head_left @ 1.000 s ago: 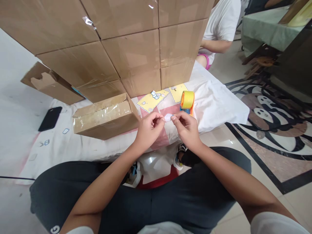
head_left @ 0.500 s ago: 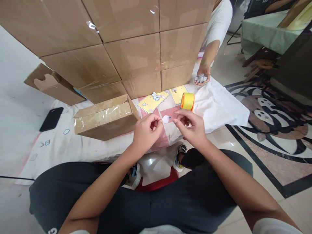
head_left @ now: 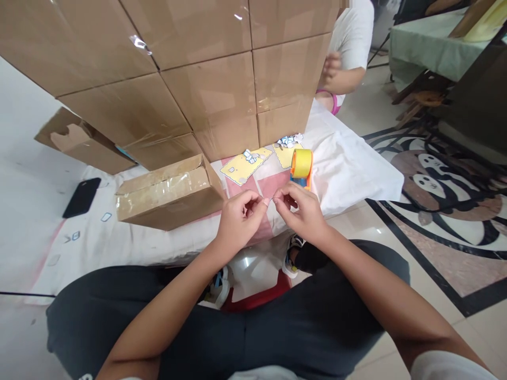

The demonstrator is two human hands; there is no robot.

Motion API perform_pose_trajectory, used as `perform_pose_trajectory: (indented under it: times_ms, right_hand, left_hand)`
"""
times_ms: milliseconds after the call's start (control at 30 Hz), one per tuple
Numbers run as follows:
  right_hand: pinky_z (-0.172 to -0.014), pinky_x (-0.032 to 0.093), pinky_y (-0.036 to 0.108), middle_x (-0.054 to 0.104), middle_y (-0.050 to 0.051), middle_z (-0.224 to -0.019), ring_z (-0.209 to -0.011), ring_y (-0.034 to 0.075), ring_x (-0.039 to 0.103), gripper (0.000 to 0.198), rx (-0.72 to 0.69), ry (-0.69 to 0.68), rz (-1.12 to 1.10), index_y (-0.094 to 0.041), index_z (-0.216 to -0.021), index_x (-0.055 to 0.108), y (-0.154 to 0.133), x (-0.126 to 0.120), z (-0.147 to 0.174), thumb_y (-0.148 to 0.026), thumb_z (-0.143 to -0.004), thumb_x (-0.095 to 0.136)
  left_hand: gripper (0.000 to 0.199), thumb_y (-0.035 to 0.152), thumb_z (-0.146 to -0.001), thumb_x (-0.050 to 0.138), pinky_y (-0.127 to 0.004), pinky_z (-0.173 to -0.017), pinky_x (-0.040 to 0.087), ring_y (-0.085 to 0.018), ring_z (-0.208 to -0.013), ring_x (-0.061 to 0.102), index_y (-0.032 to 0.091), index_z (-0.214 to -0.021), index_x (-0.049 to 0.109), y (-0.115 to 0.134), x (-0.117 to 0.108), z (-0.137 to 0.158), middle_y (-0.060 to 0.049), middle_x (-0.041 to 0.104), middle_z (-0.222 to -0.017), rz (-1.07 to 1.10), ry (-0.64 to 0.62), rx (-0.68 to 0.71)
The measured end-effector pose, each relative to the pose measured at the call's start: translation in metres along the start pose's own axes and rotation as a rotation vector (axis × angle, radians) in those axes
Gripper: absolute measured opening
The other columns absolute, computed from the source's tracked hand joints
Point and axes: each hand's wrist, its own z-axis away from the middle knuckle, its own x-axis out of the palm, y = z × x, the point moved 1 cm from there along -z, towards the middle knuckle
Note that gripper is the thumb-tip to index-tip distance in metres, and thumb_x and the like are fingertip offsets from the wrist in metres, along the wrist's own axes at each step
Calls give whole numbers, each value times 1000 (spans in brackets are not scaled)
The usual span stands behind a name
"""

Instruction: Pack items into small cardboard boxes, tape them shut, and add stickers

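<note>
The left hand (head_left: 241, 219) pinches a small thin piece (head_left: 271, 199) between thumb and forefinger. The right hand (head_left: 301, 211) meets it from the right, thumb and forefinger pressed together on its other end. The piece is held just above the near edge of the cloth (head_left: 348, 163), between the two sets of fingertips, and shows so narrowly that its shape cannot be told.

Just beyond the right hand stands a tape dispenser (head_left: 301, 163) with a yellow roll in an orange and blue frame, partly hidden by the fingers. Farther off, two yellow cards with wavy edges lie side by side: the left card (head_left: 245, 168) carries a few pale cut-outs (head_left: 250, 155), and the right card (head_left: 283, 157) has a larger heap of cut-outs (head_left: 290, 140) at its far edge.

Left of the left hand sits a taped carton (head_left: 186, 203), in front of a tall stack of cardboard boxes (head_left: 214, 100). An open cardboard box (head_left: 79, 142) leans at the far left, with a black smartphone (head_left: 82, 197) nearer on the cloth. At the far right, beside the stack, a co-worker in a white sleeve (head_left: 348, 47) holds up a blurred hand (head_left: 331, 64); what it grasps, if anything, cannot be told.
</note>
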Motion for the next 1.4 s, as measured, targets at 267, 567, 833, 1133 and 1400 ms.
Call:
perform_pose_trajectory:
  times_ms: [267,567,833,1133,1400]
  right_hand:
    - [-63,41,25,54,1,-83,-69,12,50,9,-30,-61,9,-21,-94,51,-3,2,1,-13,-98,52]
    - [-67,42,28,54,3,-89,-78,16,54,12,-140,-38,122,-22,-98,47,-5,2,2,-10,-99,46]
    - [-65,43,28,52,4,-89,-76,17,51,17,-212,-24,189,-24,-99,42,-3,4,4,-7,-99,41]
    - [-65,43,29,52,4,-89,-77,18,51,19,-241,-40,178,-24,-102,41,1,7,5,-6,-98,41]
    - [-67,43,29,54,4,-90,-76,17,52,10,-154,-44,102,-23,-98,44,-5,8,-5,-13,-100,41]
  left_hand:
    - [30,32,-97,54,-25,-61,33,-10,-62,42,18,-71,53,0,-1,-2,4,48,-65,54,-106,-14]
    - [36,42,-96,56,-24,-56,29,-9,-57,35,19,-70,45,-5,8,-3,5,37,-64,522,-192,-231]
    - [33,35,-91,59,-21,-52,26,-6,-53,34,18,-67,44,-7,13,-2,6,37,-61,629,-90,-398]
    - [35,33,-87,64,-20,-49,28,-5,-52,35,19,-65,41,-13,13,-4,6,38,-63,656,89,-416]
    - [35,38,-90,64,-20,-48,26,-6,-52,32,20,-70,41,-11,2,-5,6,34,-65,665,296,-354]
